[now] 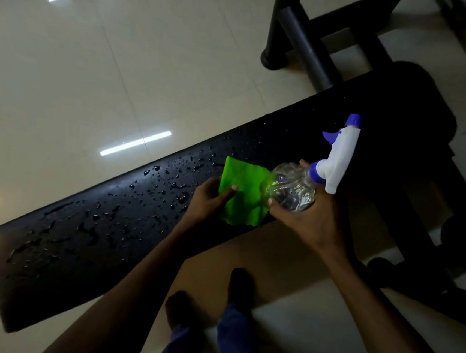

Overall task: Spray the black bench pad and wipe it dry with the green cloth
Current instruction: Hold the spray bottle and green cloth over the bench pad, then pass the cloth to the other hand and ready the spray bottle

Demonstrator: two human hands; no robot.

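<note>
The long black bench pad (83, 236) runs from lower left to upper right, and water drops bead across its left and middle parts. A bright green cloth (243, 194) lies on the pad's near edge. My left hand (209, 199) grips the cloth's left side, thumb on top. My right hand (304, 220) holds a clear spray bottle (290, 189) by its body, tilted, just right of the cloth. Its white and blue spray head (339, 152) points up and away over the pad.
The black metal bench frame (304, 41) stands beyond the pad's far end, with more frame bars at right (431, 232). My two feet (209, 296) stand on a tan mat close below the pad. Glossy pale floor tiles (94, 63) spread to the left.
</note>
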